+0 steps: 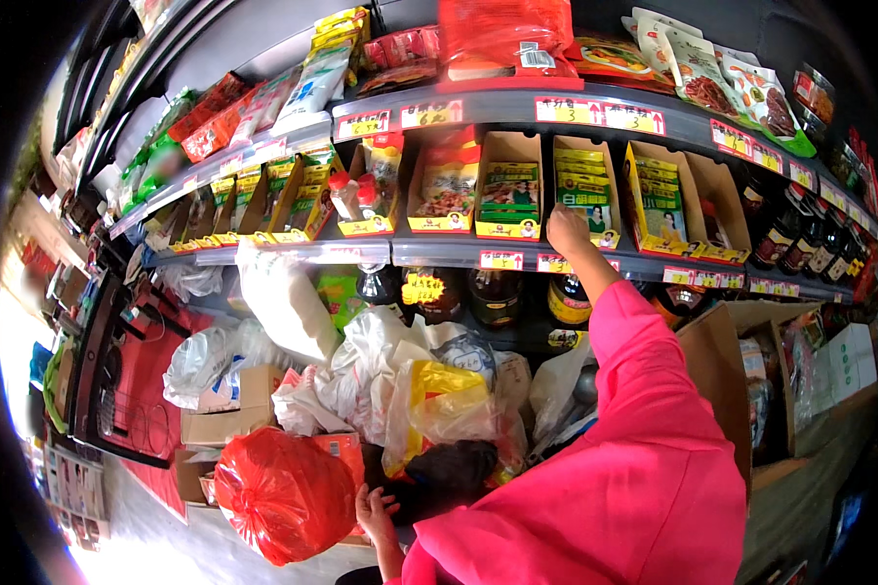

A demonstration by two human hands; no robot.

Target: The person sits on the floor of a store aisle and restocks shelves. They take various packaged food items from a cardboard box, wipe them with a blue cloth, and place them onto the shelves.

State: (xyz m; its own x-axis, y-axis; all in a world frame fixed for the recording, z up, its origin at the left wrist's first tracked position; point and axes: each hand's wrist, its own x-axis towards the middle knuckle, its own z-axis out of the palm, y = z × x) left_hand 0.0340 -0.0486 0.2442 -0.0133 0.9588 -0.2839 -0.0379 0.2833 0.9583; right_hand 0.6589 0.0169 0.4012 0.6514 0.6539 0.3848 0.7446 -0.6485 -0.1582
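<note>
My right hand (pixel 568 229) reaches to the middle shelf, at the left front corner of an open cardboard display box (pixel 602 238). Its fingers are curled against that corner, and whether they grip it is hidden. Green and yellow seasoning packets (pixel 584 183) stand in this box. Low down, my left hand (pixel 377 514) has its fingers apart and holds nothing that I can see. Just to its left is a full red plastic bag (pixel 285 490), gathered at the front. A similar box of green packets (pixel 511 186) stands left of my right hand.
Bagged goods, including a yellow and clear plastic bag (pixel 439 409), crowd the area under the shelf. A large white sack (pixel 285 300) leans on the shelf edge (pixel 300 254). Dark bottles (pixel 779 234) and an open carton (pixel 717 365) are at right. A black-framed rack (pixel 91 365) stands left.
</note>
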